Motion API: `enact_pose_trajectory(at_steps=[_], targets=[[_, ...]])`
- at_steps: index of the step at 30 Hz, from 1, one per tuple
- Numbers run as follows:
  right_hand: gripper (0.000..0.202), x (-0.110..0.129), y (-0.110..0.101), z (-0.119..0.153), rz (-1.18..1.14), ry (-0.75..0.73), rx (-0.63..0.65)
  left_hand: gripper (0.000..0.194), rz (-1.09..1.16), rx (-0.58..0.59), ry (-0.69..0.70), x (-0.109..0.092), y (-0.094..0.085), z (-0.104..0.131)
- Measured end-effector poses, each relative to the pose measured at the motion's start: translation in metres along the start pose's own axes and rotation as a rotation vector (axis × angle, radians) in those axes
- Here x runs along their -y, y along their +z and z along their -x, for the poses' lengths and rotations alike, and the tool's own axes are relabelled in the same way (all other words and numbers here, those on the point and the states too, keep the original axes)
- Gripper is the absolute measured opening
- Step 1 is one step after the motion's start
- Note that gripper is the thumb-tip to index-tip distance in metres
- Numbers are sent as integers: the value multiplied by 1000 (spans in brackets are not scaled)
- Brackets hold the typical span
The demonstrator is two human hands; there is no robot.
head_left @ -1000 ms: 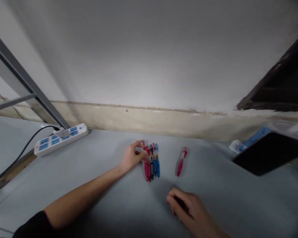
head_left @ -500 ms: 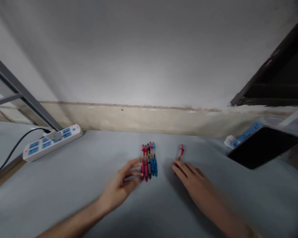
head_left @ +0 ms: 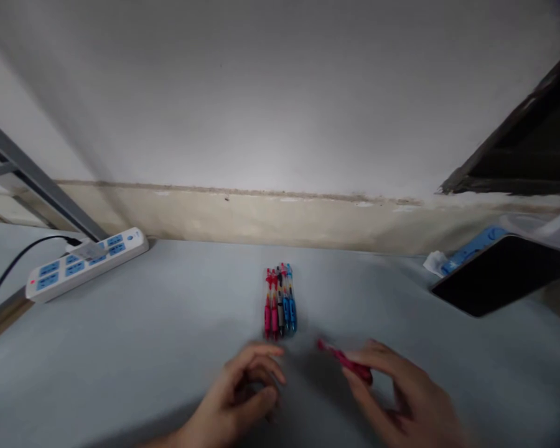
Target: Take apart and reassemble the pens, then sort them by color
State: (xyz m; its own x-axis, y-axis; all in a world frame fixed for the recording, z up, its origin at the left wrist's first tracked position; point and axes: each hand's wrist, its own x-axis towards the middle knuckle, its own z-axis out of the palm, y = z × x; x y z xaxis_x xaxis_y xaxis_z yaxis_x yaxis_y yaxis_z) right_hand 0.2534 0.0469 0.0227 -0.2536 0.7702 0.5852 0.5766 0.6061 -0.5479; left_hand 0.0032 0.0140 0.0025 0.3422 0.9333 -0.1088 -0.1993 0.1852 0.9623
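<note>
Between the thumb and fingers of my right hand point(head_left: 396, 386) is a red pen point(head_left: 348, 362), tilted and raised off the table, its tip end pointing left and away. My left hand point(head_left: 245, 389) hovers with curled fingers apart, nothing in them, just below the row of pens. In that row, several pens lie side by side, pointing away from me: red pens point(head_left: 271, 311) at the left, a grey-black pen point(head_left: 280, 308) in the middle, blue pens point(head_left: 290, 310) at the right.
A white power strip point(head_left: 88, 264) with blue sockets and a plugged-in adapter lies at the left by a metal frame point(head_left: 51, 190). At the right stands a dark-screened phone point(head_left: 504, 277), with a blue packet point(head_left: 473, 249) behind it. A wall borders the table's far edge.
My right hand has picked up the separate red pen from the table and drawn it toward me. My left hand has moved back from the row's left side to below it.
</note>
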Motion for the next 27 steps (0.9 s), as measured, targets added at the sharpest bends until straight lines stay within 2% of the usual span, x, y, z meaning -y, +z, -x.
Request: enact_pose_trajectory(at_steps=[3,5,8,11,15,19,21,24,27], targets=[[4,10,-3,-2,-331,324,-15,45,65,-58,-2,-3,-6,-8],[9,14,-2,-4,-522,491,39,47,95,-66,2,-4,-8,-11],[20,16,5,-5,-747,671,199,40,136,-94,22,-5,-9,-12],[28,12,15,-3,-837,755,405,28,128,-186,36,-9,-7,-10],[39,7,26,1,-864,759,609,26,92,-291,31,-14,-6,-7],[46,5,31,6,-886,805,615,32,125,-318,-20,-10,-4,-6],[46,4,29,7,-821,773,617,34,140,-331,-43,-6,-3,-5],[41,5,25,6,-573,567,610,35,141,-351,-60,-2,-2,-3],[28,5,21,2,-346,319,523,34,134,-350,-62,-1,-2,-1]])
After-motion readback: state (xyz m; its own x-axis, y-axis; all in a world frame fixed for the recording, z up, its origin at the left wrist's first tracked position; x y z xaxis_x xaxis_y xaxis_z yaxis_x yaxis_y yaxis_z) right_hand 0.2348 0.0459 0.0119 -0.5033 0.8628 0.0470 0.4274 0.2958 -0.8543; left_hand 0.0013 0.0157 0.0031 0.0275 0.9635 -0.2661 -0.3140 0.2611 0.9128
